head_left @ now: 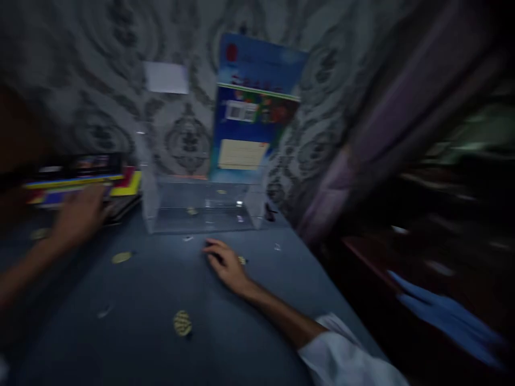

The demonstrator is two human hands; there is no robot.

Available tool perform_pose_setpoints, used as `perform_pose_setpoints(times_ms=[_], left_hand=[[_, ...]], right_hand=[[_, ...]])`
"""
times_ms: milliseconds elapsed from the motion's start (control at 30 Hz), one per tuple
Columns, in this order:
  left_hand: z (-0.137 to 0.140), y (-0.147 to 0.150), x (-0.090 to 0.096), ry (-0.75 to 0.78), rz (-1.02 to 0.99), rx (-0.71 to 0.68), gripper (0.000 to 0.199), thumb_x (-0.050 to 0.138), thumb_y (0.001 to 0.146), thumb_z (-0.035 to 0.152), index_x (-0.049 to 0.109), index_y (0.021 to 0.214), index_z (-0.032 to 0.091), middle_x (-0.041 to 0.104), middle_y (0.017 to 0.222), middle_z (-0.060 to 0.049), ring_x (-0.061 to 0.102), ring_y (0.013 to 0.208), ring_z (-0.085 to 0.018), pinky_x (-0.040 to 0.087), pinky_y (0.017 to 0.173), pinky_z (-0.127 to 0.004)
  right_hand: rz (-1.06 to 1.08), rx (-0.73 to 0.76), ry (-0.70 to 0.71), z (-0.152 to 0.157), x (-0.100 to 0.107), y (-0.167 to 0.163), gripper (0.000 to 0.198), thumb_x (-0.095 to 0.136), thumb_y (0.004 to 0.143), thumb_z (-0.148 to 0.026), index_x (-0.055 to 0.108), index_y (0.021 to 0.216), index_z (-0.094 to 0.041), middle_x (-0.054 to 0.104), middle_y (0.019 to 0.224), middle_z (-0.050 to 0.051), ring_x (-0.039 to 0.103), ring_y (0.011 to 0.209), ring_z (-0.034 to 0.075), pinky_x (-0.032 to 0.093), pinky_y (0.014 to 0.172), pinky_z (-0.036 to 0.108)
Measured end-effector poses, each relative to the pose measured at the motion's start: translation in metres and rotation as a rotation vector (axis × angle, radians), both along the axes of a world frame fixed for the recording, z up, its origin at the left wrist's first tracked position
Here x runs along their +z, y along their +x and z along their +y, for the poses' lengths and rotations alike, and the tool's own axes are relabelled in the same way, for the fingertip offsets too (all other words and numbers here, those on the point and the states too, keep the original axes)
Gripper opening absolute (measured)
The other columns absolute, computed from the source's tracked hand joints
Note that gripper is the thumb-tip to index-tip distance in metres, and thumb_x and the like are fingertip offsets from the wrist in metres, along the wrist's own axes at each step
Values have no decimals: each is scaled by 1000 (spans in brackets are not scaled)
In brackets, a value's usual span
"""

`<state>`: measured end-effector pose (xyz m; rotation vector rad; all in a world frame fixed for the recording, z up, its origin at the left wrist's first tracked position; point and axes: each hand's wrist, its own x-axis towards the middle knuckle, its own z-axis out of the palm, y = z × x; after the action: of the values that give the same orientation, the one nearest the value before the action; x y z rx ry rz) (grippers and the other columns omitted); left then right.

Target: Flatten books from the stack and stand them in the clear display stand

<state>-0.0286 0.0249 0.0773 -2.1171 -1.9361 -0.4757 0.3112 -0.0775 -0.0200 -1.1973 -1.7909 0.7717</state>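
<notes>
On the left, my left hand [82,212] reaches up to a pile of books [80,177], its fingers stretched out against the pile's front edge. Motion blur smears the fingertips. My right hand [227,265] rests on the grey-blue tabletop [241,332], fingers loosely bent with a gap between them, and nothing shows in its grasp. Just behind that hand is a clear plastic stand [205,220]. Upright in the stand leans a blue book or booklet [257,115] with a barcode and a cream label.
Yellowish round patterned marks, such as one near the front [182,323], dot the tabletop. A small white card [167,78] is against the patterned wall [187,136]. Purple curtain [333,187] hangs beyond the table's right edge; a blue cloth [446,316] lies lower right.
</notes>
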Motion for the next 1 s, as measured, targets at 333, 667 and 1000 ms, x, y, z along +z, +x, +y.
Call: perform_pose_setpoints(times_ms=[333,667,1000], left_hand=[[33,-57,10,165,173,28,45,34,101,37,56,130,10,63,127,-22,56,122,-35,43,101,-47],[96,-41,45,-101,232,87,75,43,94,61,46,145,5,50,148,-25,47,136,-40,38,107,-55],[64,-46,62,-155,400,71,61,46,96,60,57,134,14,66,129,-20,63,117,-38,49,90,-42]], right_hand=[[-33,36,-16,2,0,0,27,52,91,-26,75,104,-22,64,136,11,63,122,28,51,102,46],[-39,57,-34,2,0,-1,27,50,92,-25,74,103,-21,63,137,14,62,124,27,49,104,47],[-55,55,-2,1,1,-1,26,52,90,-20,75,103,-21,64,135,12,64,120,26,49,104,46]])
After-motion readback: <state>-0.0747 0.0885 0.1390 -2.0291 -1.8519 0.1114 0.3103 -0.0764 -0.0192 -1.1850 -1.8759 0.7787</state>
